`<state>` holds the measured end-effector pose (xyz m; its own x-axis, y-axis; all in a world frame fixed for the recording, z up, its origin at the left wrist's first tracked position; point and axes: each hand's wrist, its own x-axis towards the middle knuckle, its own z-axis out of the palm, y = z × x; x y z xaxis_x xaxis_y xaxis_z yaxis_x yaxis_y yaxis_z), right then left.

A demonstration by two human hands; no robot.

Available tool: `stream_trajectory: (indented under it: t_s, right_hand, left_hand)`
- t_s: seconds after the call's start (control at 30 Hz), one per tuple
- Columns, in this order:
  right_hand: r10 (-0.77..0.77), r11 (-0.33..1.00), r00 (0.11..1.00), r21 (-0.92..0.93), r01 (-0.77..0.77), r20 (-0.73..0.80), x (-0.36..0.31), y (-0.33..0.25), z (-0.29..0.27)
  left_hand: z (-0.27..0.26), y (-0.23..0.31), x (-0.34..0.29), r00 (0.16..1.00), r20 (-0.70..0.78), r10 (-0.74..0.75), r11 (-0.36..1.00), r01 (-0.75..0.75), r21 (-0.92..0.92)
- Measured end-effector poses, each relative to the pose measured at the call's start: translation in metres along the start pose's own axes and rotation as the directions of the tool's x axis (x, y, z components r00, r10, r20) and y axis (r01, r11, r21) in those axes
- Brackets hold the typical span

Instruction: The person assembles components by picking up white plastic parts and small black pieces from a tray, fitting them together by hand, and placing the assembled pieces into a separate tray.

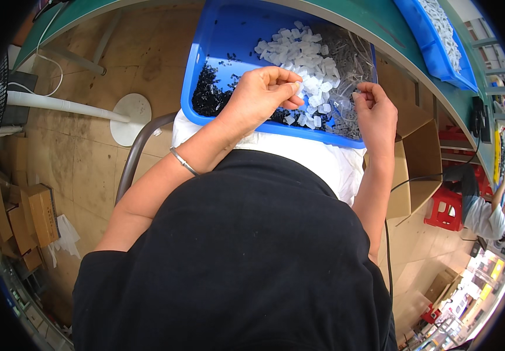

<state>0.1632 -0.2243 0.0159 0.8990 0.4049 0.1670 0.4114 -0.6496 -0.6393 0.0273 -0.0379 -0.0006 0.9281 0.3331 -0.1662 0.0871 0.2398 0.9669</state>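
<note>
A blue plastic tray (pixel 192 73) rests on a white cloth (pixel 337 169) over my lap. In it lie a heap of small translucent white plastic pieces (pixel 290 48), many tiny black parts (pixel 208 88) at the left, and a pile of clear greyish plastic pieces (pixel 346 55) at the right. My left hand (pixel 261 96) is closed in a pinch over the white heap, with a white piece at its fingertips. Above the tray's right side, my right hand (pixel 376 114) has thumb and forefinger pinched together beside the clear pieces; what they hold is too small to make out.
A green table (pixel 381 26) curves across the top, bearing another blue bin (pixel 433 44) of pale parts. An open cardboard box (pixel 419 155) stands right. A white pole on a round base (pixel 131 120) and more cartons (pixel 36 216) are left. Another person (pixel 486 213) sits far right.
</note>
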Motion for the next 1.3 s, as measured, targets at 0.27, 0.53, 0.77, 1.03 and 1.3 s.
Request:
stream_trajectory:
  t_s: [0.27, 0.53, 0.77, 1.03, 1.3]
  right_hand:
    - [-0.087, 0.833, 0.960, 0.547, -0.076, 0.266, -0.008, -0.026, -0.001]
    - [-0.135, 0.673, 0.889, 0.699, -0.242, 0.437, -0.016, -0.033, 0.014]
    - [-0.124, 0.646, 0.857, 0.696, -0.312, 0.500, -0.018, -0.033, 0.024]
    - [-0.115, 0.613, 0.870, 0.723, -0.318, 0.480, -0.020, -0.033, 0.027]
    - [-0.126, 0.624, 0.883, 0.729, -0.283, 0.451, -0.018, -0.030, 0.028]
  left_hand:
    - [-0.001, -0.002, 0.001, 0.999, 0.031, 0.038, 0.994, -0.041, 0.099]
    - [-0.001, -0.004, 0.002, 1.000, 0.029, 0.012, 0.998, -0.010, -0.063]
    - [0.000, -0.001, 0.000, 1.000, 0.011, -0.014, 0.997, 0.015, -0.073]
    - [0.000, -0.002, -0.001, 0.999, 0.052, 0.016, 1.000, -0.016, 0.006]
    - [0.004, -0.001, -0.002, 0.998, 0.062, -0.012, 0.999, 0.009, 0.049]
